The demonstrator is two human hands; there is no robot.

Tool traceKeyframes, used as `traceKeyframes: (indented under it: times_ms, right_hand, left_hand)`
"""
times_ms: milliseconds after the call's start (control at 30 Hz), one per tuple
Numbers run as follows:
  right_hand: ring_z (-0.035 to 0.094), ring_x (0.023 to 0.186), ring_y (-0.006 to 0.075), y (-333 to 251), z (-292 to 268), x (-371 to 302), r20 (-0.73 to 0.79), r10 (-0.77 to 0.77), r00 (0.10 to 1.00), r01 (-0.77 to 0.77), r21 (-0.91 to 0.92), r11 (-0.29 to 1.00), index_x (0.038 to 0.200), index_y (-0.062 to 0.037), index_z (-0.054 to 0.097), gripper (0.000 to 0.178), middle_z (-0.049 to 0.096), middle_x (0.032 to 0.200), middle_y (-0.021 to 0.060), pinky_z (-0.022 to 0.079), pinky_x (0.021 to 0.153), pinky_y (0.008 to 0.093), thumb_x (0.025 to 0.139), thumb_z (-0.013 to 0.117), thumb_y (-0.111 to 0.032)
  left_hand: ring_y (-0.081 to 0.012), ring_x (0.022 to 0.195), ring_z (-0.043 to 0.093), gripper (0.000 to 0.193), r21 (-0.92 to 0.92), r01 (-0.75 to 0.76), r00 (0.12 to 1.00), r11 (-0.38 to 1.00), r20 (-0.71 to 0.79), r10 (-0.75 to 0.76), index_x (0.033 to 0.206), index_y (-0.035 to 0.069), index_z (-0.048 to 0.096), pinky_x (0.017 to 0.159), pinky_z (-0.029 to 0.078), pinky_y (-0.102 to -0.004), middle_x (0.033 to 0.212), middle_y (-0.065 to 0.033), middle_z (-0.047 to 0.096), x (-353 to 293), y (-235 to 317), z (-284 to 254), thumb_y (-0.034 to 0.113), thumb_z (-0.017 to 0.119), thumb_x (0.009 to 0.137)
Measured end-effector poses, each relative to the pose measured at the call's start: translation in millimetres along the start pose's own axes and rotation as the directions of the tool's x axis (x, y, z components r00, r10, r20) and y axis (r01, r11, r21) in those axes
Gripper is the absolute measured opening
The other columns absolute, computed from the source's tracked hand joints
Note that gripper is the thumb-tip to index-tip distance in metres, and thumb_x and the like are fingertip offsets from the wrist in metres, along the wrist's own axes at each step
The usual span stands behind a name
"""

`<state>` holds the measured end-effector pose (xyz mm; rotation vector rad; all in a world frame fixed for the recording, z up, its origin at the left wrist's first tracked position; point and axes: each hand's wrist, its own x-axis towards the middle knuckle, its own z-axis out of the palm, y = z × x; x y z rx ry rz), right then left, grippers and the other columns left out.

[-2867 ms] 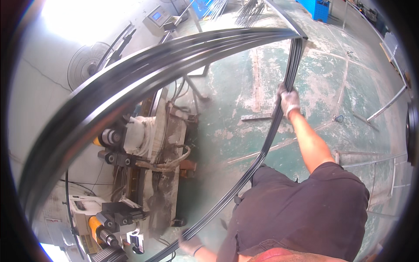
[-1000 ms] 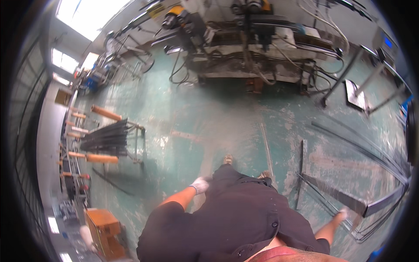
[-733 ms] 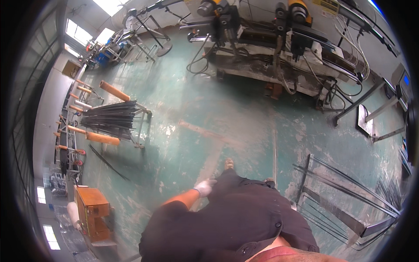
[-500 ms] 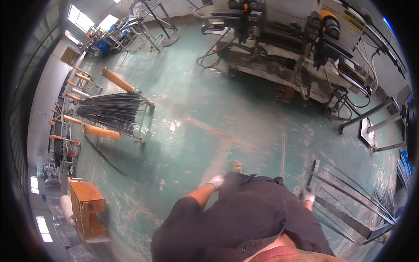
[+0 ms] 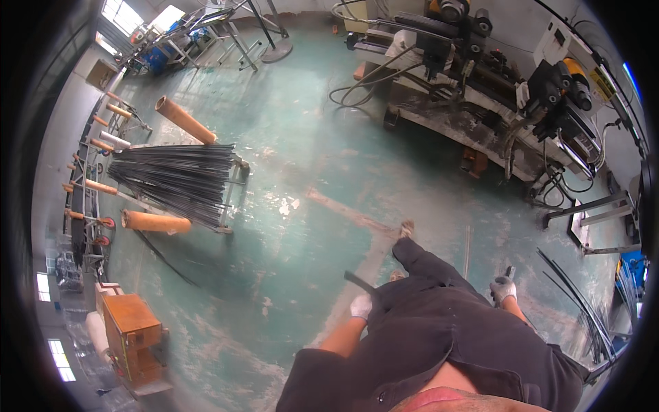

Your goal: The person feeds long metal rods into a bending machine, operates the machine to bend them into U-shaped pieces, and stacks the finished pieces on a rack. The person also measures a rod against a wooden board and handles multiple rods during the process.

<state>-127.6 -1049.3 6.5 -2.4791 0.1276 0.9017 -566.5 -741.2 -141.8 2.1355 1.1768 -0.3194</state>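
Observation:
In a pale glove, my left hand (image 5: 361,306) hangs beside my left hip. A dark flat strip (image 5: 358,281) sticks out just beyond it; whether the hand grips this or it hangs from my dark clothing I cannot tell. Its fingers are too small and blurred to read. On my other side, my right hand (image 5: 504,288), in a pale glove with greyish fingers, is closed around a short dark bar-like piece (image 5: 510,271). Its upper end shows above the fingers; the rest is hidden. Both arms hang low, and one foot (image 5: 407,229) is ahead of the other.
A rack of long black strips (image 5: 178,180) stands left, with brown cardboard tubes (image 5: 156,221) beside it. A wooden cabinet (image 5: 132,319) is at the lower left. Machinery with trailing hoses (image 5: 467,110) lines the far right. Thin dark strips (image 5: 573,292) lean near the right edge.
I have stepped forward and turned slightly; the rack of dark strips at right has slid toward the picture's edge. One leg now reaches ahead, and the dark strip by my left hand shows.

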Motion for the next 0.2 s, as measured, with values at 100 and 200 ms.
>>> traceKeyframes:
  times_ms: [100,200]
  right_hand:
    - [0.075,0.07,0.0195,-69.0,32.4,23.9,0.066,-0.041,0.997,0.04,0.012,0.999,0.136,0.0047,0.071,0.048,0.078,0.091,0.0131,0.058,0.059,0.034,0.092,0.078,-0.014]
    - [0.075,0.071,0.0203,-117.2,78.4,72.3,0.095,-0.085,0.992,0.081,0.042,0.996,0.14,0.0037,0.07,0.048,0.078,0.092,0.0139,0.058,0.058,0.0336,0.095,0.075,-0.013]
  left_hand:
    - [-0.0434,0.102,0.078,0.035,-0.167,0.074,0.99,0.983,-0.103,-0.092,0.111,0.008,0.083,0.09,0.063,-0.0549,0.102,-0.024,0.079,-12.8,-19.5,-51.9,0.035,0.064,0.097]
    - [-0.0362,0.126,0.074,0.046,-0.251,0.027,0.995,0.968,-0.085,-0.05,0.124,0.006,0.081,0.106,0.059,-0.0485,0.129,-0.0273,0.076,-5.8,-61.0,-102.7,0.037,0.072,0.092]
